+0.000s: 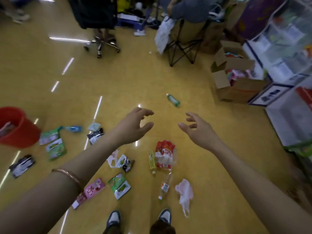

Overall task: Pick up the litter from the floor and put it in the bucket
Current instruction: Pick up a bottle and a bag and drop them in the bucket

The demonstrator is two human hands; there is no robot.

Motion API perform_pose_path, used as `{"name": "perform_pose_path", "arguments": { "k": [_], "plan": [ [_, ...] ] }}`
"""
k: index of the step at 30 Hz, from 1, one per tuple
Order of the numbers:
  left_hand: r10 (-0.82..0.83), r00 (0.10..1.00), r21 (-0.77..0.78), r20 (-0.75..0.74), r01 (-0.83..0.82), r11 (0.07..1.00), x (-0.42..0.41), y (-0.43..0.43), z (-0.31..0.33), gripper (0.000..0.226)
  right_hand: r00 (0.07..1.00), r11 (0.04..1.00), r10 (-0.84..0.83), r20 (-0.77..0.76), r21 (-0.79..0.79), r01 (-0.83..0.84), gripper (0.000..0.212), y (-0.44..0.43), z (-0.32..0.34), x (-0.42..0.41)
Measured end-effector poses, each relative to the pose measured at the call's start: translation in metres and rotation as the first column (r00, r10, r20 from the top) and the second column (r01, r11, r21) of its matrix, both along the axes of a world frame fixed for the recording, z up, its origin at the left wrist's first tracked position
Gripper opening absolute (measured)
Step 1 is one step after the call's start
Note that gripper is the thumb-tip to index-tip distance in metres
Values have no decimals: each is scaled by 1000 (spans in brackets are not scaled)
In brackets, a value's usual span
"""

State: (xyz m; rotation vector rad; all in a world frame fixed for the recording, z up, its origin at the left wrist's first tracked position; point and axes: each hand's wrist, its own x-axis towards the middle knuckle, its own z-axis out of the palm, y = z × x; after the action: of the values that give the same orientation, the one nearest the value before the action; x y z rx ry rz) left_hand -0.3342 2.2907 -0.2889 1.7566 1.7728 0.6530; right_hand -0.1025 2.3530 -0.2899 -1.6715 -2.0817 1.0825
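Observation:
Litter lies scattered on the yellow floor below me. A red and white bag (164, 153) lies beside a yellow-green bottle (152, 162). Nearer my feet are a clear bottle (165, 186), a pink plastic bag (184, 193), green wrappers (120, 185) and a pink wrapper (93, 188). A green bottle (173, 99) lies farther off. The red bucket (18, 132) stands at the left edge with something in it. My left hand (133, 127) and my right hand (199, 130) are stretched out above the floor, both empty with fingers apart.
Green packets (54, 144) and black wrappers (96, 135) lie near the bucket. An office chair (103, 43) and a folding chair (184, 48) stand ahead. Open cardboard boxes (234, 81) and white shelving (287, 56) line the right side. People sit at the back.

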Motion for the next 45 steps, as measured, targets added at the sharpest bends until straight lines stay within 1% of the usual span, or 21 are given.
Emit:
{"name": "perform_pose_path", "arguments": {
  "k": [5,9,14,17,25,29,34,38,42,45],
  "plan": [
    [161,987,-14,-8,-161,987,10,0,-9,43,991,990,137,4,-41,-137,67,40,-15,-3],
    [251,968,-34,-1,-251,967,9,0,-23,45,984,983,177,-24,-37,-178,67,53,-28,-12],
    [315,949,-82,-15,-315,946,-5,-1,-39,46,979,976,202,-11,-88,-202,67,59,-51,-18],
    [318,948,-101,-16,-318,943,-13,-4,-48,46,982,975,189,4,-117,-187,67,59,-58,-24],
    [289,956,-131,49,-280,951,-49,1,-76,49,988,979,151,26,-143,-146,68,54,-77,-55],
    [288,957,-156,44,-278,948,-79,-8,-106,47,985,974,165,43,-166,-156,68,52,-103,-86],
    [300,954,-198,7,-293,935,-103,-18,-148,46,992,973,122,24,-198,-115,67,46,-145,-109],
    [298,954,-244,17,-285,927,-87,-16,-185,45,992,960,86,93,-275,-57,68,48,-181,-90],
    [319,947,-281,50,-293,914,-52,3,-214,46,988,960,67,140,-278,-26,67,67,-205,-54],
    [351,933,-279,79,-317,907,-17,30,-241,46,983,957,86,164,-287,-36,67,86,-230,-28]
  ]
}}
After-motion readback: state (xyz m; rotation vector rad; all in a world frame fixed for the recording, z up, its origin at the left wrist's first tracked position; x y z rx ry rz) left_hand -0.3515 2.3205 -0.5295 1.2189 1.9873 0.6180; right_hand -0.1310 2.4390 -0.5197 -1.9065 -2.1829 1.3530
